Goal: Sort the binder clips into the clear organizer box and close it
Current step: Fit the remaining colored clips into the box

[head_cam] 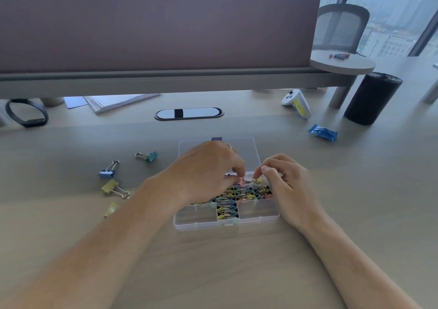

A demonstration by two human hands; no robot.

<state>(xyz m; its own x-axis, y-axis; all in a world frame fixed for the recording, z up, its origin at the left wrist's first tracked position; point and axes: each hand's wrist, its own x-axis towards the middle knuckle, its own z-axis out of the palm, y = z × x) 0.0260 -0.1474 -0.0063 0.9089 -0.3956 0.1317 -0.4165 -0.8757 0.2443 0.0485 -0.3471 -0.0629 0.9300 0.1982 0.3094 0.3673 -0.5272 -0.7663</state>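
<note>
Four loose binder clips (107, 173) lie on the tabletop (237, 273) left of the organizer box (260, 216), the nearest partly hidden by the left forearm; the box's long axis runs left-right, its lid (246, 149) lying open on the far side; the left hand (206, 166) hides the left compartments and pinches a mostly covered pink clip (241, 182); the right hand (284, 180) pinches a yellow clip (260, 180) over the far row; open tabletop lies near and right.

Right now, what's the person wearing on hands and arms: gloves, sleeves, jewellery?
No gloves. The left hand wears a thin ring; the right hand shows none. The left forearm and right forearm are bare: no sleeve, watch or band in view.
</note>
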